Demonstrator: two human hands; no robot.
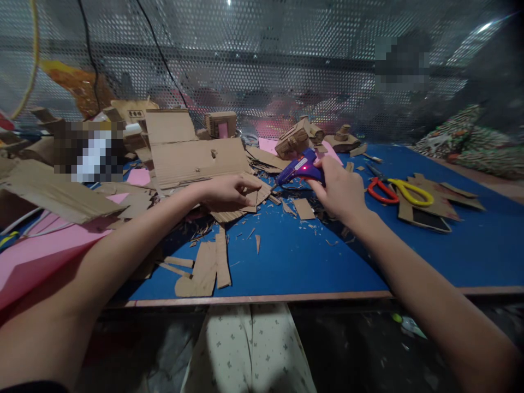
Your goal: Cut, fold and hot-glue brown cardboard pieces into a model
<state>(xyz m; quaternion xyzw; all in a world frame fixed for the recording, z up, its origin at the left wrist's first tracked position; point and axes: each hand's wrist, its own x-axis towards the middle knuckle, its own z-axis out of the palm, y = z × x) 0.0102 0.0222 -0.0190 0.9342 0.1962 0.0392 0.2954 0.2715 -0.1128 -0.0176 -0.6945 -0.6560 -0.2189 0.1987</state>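
My right hand (338, 188) is wrapped round a purple glue gun (301, 168) with a small red light on its side. Its nozzle points left toward a cardboard piece (245, 204) on the blue table top (295, 256). My left hand (227, 191) lies on that cardboard piece, fingers curled and pinching its edge by the nozzle. Small cardboard scraps lie all around both hands.
Red and yellow scissors (399, 191) lie on cardboard to the right. A large folded cardboard sheet (192, 155) and small cardboard models (295, 139) stand behind. Pink paper (41, 245) covers the left. Cut strips (208, 267) lie near the front edge. A perforated metal screen closes the back.
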